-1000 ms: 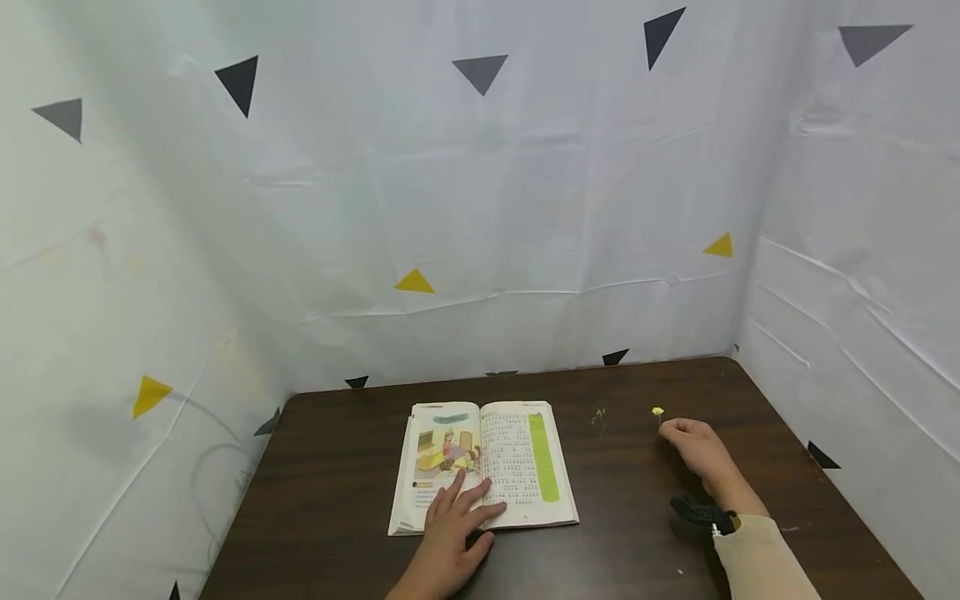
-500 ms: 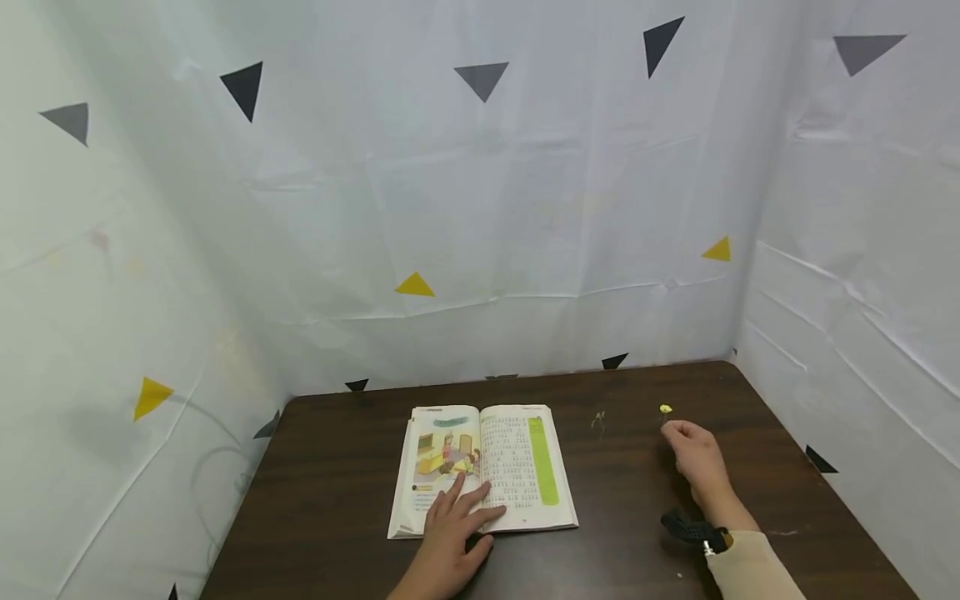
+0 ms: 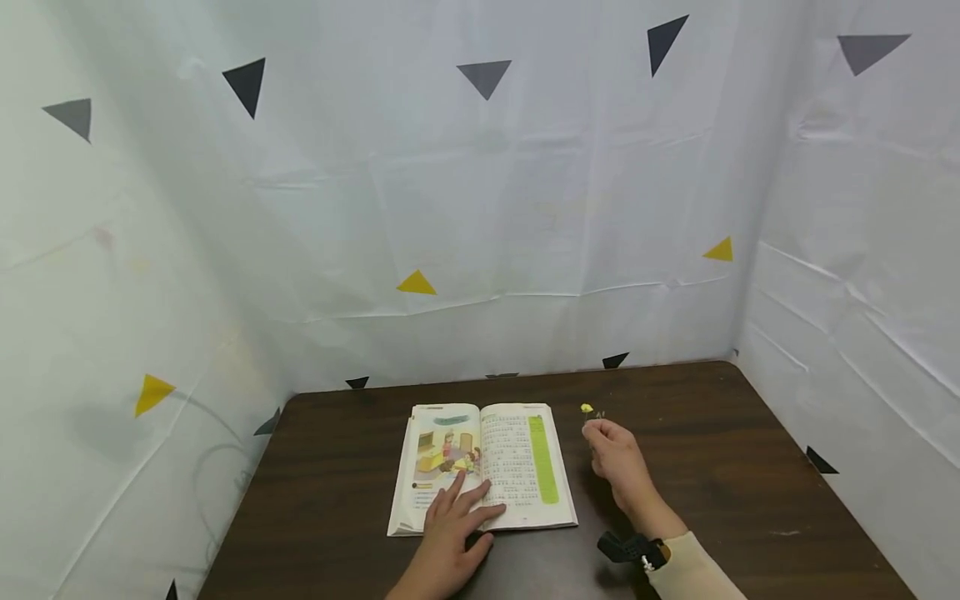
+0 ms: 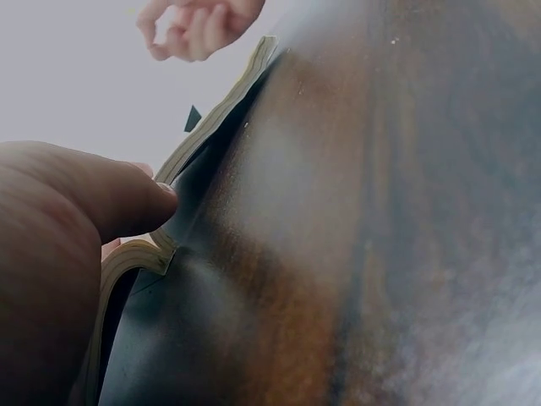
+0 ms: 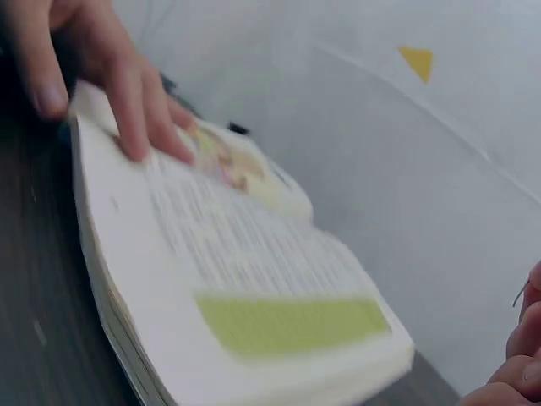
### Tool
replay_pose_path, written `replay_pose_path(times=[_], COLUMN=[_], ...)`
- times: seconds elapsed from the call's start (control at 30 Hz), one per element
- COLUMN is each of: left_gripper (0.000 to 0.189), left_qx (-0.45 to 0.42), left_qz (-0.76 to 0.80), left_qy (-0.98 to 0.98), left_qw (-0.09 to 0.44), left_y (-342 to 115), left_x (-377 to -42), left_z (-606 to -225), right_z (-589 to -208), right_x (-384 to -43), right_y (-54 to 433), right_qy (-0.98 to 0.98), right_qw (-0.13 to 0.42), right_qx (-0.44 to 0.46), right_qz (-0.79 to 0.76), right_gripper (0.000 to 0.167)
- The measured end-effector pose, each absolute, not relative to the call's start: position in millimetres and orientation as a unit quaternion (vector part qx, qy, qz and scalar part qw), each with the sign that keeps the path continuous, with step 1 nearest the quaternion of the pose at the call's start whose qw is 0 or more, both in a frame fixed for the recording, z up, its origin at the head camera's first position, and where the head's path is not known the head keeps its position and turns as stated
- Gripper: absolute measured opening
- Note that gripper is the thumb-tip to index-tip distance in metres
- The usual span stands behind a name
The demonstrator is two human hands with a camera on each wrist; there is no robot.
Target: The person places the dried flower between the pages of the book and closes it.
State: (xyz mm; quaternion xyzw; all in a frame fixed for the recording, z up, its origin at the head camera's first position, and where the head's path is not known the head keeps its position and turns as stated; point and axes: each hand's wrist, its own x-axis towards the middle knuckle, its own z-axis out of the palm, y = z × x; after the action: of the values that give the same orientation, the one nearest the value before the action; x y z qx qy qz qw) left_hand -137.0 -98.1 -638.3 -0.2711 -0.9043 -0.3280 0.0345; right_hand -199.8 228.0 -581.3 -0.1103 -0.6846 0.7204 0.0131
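An open book (image 3: pixel 517 458) lies flat, with a picture on its left page and a green strip down its right page. My left hand (image 3: pixel 448 529) rests on its lower middle, fingers spread over both pages; in the left wrist view the thumb (image 4: pixel 127 199) sits by the spine's lower end. Just right of the book, my right hand (image 3: pixel 618 458) pinches a small yellow flower (image 3: pixel 587 408) by its stem, bloom upward. At the right wrist view's edge, a bit of thin stem (image 5: pixel 519 294) shows at the fingertips, with the bloom out of frame.
A thin, pale dried sprig (image 3: pixel 601 414) lies on the dark wooden table (image 3: pixel 330 467), partly behind the right hand. White sheeting (image 3: pixel 480 208) with black, grey and yellow triangles encloses the table at the back and sides.
My right hand has carried the yellow flower leftward, from the table's right part to beside the book. My left hand and the book have stayed in place.
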Motion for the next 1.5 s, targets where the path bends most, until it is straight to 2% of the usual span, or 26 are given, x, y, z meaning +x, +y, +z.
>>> replay_pose_path(times=[0.3, 0.47, 0.7, 0.93, 1.07, 1.27, 1.5], left_gripper=[0.045, 0.044, 0.044, 0.044, 0.044, 0.043, 0.044], left_qx=[-0.283, -0.284, -0.287, -0.283, -0.285, -0.282, -0.276], left_qz=[-0.322, -0.319, -0.312, -0.317, -0.319, -0.319, -0.318], left_qy=[-0.902, -0.902, -0.903, -0.902, -0.901, -0.902, -0.906], left_qw=[0.058, 0.067, 0.069, 0.076, 0.072, 0.066, 0.04], left_y=[-103, -104, -102, -101, -100, -97, -95], left_x=[-136, -140, -144, -141, -140, -142, -136], left_z=[-630, -629, -626, -627, -628, -630, -631], right_z=[-593, -604, -606, -603, -604, -605, -607], right_x=[-200, -207, -217, -219, -219, -217, -197], right_y=[139, 111, 108, 112, 116, 122, 139], right_qy=[-0.635, -0.611, -0.648, -0.66, -0.642, -0.632, -0.712], right_qw=[-0.055, -0.093, -0.103, -0.147, -0.16, -0.151, -0.065], right_qx=[-0.051, -0.019, -0.031, -0.002, 0.0, 0.017, 0.019], right_qz=[0.769, 0.786, 0.754, 0.736, 0.75, 0.76, 0.699], right_gripper=[0.031, 0.035, 0.029, 0.037, 0.035, 0.034, 0.023])
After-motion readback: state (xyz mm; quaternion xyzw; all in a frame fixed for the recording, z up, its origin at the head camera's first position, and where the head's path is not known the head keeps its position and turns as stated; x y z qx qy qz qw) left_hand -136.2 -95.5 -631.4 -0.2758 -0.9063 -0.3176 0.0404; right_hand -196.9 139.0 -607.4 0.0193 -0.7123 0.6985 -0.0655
